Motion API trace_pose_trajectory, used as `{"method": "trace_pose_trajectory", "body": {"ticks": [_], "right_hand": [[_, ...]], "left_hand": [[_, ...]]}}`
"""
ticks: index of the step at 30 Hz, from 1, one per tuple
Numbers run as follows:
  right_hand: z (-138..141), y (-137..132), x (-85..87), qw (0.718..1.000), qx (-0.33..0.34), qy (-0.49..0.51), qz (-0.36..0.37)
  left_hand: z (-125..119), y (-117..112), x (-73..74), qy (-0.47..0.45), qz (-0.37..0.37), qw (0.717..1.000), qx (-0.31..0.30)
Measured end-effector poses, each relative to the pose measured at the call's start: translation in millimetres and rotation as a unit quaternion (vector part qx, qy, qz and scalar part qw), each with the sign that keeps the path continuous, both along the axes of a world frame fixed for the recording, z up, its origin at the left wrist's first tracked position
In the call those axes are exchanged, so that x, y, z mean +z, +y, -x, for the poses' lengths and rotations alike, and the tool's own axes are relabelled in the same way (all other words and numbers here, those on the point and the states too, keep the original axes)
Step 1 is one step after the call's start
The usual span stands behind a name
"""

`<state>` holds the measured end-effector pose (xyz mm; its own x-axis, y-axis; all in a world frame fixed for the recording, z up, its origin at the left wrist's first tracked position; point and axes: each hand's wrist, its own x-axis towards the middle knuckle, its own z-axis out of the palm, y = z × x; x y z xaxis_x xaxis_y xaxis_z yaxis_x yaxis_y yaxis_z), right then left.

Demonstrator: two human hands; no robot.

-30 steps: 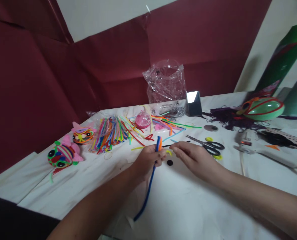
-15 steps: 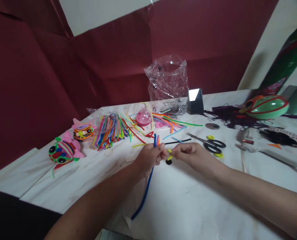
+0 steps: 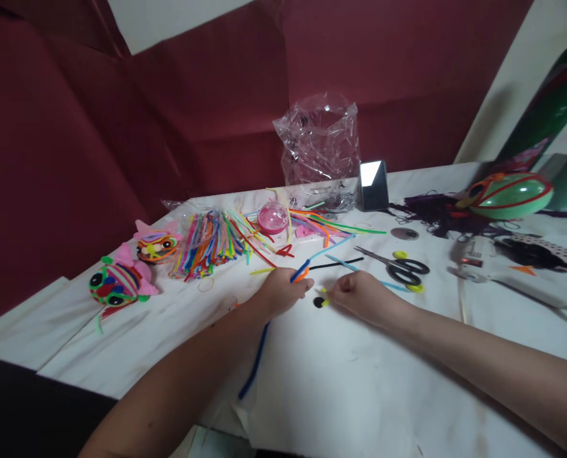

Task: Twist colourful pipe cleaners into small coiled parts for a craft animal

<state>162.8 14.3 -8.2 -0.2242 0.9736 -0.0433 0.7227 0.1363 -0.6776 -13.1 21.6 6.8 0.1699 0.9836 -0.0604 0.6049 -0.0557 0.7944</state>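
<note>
My left hand (image 3: 283, 291) is closed round a blue pipe cleaner (image 3: 255, 366) and an orange pipe cleaner (image 3: 302, 274). The blue one's long tail hangs below my wrist. My right hand (image 3: 360, 294) pinches a small yellow piece (image 3: 325, 292), perhaps a curled pipe cleaner, partly hidden by the fingers. Just under it a small black disc (image 3: 318, 303) appears to lie on the white table (image 3: 341, 381). A light blue pipe cleaner (image 3: 343, 262) passes behind my right hand, and a black pipe cleaner (image 3: 334, 264) lies beyond both hands.
Scissors (image 3: 407, 271) lie right of my hands, near yellow coils (image 3: 400, 254). A glue gun (image 3: 478, 270) and a green balloon (image 3: 517, 196) are farther right. Bundled pipe cleaners (image 3: 211, 245), a pink plastic dome (image 3: 273, 218) and a decorated fish-like figure (image 3: 119, 283) are left and behind.
My hands have drawn apart, the left one moving slightly left with the blue and orange pipe cleaners, which now tilt. The view has shifted a little.
</note>
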Motion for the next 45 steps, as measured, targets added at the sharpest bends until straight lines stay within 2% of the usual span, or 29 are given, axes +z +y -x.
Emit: {"method": "trace_pose_trajectory", "body": {"ticks": [2, 4, 13, 20, 26, 30, 39, 45], "right_hand": [[-2, 2, -2.9, 0.996, 0.014, -0.076, -0.043], [-4, 3, -2.6, 0.991, 0.032, -0.109, -0.069], [-1, 0, -6.8, 0.979, 0.113, -0.090, -0.144], [0, -4, -6.8, 0.981, 0.106, -0.065, -0.146], [0, -7, -5.8, 0.969, 0.151, -0.078, -0.182], [0, -9, -5.0, 0.979, 0.115, -0.067, -0.157], [0, -5, -7.3, 0.988, 0.106, -0.033, -0.110], [0, -6, -9.1, 0.980, 0.130, -0.060, -0.137]], "left_hand": [[3, 5, -6.5, 0.013, 0.000, 1.000, -0.007], [5, 8, -11.0, 0.027, -0.009, 0.999, -0.018], [2, 8, -8.6, 0.135, -0.049, 0.988, -0.066], [2, 8, -11.9, 0.166, -0.067, 0.982, -0.065], [2, 7, -11.7, 0.172, -0.088, 0.979, -0.066], [3, 6, -10.6, 0.170, -0.086, 0.979, -0.072], [3, 7, -12.0, 0.175, -0.088, 0.978, -0.078], [3, 8, -12.9, 0.177, -0.099, 0.976, -0.081]]}}
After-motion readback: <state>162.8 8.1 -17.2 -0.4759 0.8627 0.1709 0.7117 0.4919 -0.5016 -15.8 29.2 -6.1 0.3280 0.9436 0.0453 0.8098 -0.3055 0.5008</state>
